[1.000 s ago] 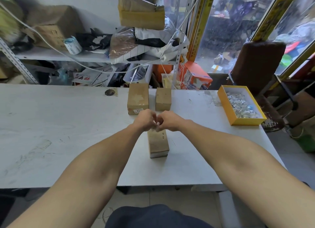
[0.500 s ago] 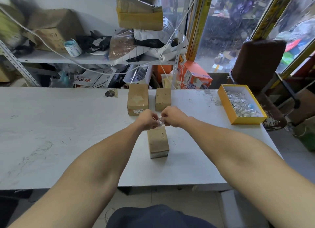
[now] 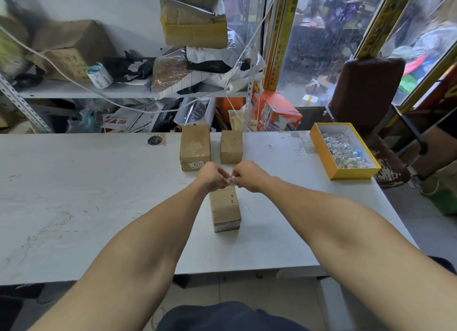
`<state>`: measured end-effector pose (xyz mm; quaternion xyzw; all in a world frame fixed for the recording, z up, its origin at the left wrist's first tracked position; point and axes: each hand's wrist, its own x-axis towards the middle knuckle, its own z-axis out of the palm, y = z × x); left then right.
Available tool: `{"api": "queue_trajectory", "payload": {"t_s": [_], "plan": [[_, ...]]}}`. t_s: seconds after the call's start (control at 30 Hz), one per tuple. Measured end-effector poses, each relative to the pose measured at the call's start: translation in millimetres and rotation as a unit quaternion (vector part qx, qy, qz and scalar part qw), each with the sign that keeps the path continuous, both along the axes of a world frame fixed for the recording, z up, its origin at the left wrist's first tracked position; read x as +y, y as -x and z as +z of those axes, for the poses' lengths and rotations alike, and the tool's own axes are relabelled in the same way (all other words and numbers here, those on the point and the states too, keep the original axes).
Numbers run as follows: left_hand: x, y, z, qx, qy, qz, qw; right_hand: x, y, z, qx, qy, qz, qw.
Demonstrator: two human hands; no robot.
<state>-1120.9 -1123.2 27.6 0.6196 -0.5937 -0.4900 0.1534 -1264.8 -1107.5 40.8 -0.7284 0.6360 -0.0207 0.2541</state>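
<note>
**Head view.**

- **Item:** small clear packet (image 3: 232, 180), crinkled and film-like. Its contents are too small to tell.
- **Location:** the packet is caught between the fingertips of both hands. It sits just above the far end of the near brown carton (image 3: 225, 207), which lies directly under the fingers.
- **Left hand (image 3: 214, 176):** fingers curled, tips pinching the packet's left edge.
- **Right hand (image 3: 249, 176):** fingers curled the same way, tips pinching the right edge.
- **Handling, as judged:**
  - The packet is very light, soft and limp, with a slick film that may slide out of a loose pinch.
  - It is likely to stretch or tear rather than resist.
  - It is best taken at opposite edges with the fingertips only, close to the seam.
- **Nearby:**
  - A labelled carton (image 3: 195, 146) and a smaller carton (image 3: 231, 146) stand just beyond the fingers.
  - A yellow tray (image 3: 351, 173) of similar clear pieces sits well to the right of the right-hand fingers.
  - All of these rest on the white table (image 3: 99, 182).
- **Change from a second ago:**
  - Then the knuckles met and hid the packet.
  - Now the hands are drawn slightly apart and the packet shows in the gap.
  - The cartons and the tray have not moved.
</note>
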Motion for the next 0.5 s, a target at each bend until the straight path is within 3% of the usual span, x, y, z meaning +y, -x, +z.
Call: {"api": "queue_trajectory", "payload": {"t_s": [0.1, 0.27, 0.5], "plan": [[-1, 3, -5, -0.036, 0.047, 0.01, 0.998, 3, 4, 0, -0.029, -0.004, -0.023, 0.999], [2, 17, -7, -0.044, 0.037, 0.0, 0.998, 6, 18, 1, -0.042, -0.003, -0.047, 0.998], [3, 50, -7, 0.012, 0.014, 0.041, 0.999, 9, 39, 9, -0.055, 0.024, -0.059, 0.996]]}}
